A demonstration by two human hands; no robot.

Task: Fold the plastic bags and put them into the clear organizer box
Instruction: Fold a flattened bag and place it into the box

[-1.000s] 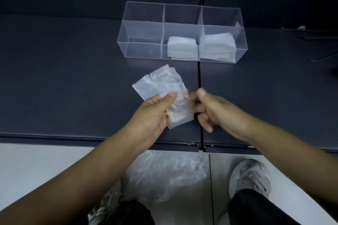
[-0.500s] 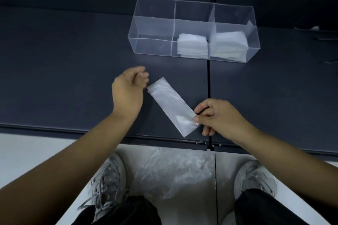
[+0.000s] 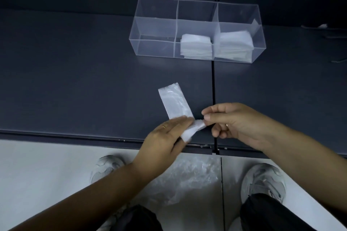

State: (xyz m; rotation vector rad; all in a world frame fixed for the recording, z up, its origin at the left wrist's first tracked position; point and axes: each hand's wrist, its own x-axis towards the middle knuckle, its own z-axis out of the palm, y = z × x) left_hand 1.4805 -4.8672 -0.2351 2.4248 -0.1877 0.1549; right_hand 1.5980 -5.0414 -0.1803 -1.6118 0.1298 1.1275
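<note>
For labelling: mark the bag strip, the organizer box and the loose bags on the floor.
bag strip [image 3: 174, 102], head view, its flat middle
organizer box [image 3: 155, 47], head view, left front wall
loose bags [image 3: 187, 180], head view, middle of pile

Dim, cool light leaves the dark tabletop [image 3: 75, 84] murky; the pale floor [image 3: 47, 165] reads brighter. The left hand [image 3: 165, 137] is softly motion-blurred, and a faint sheen lies before the organizer box [image 3: 155, 47].
</note>
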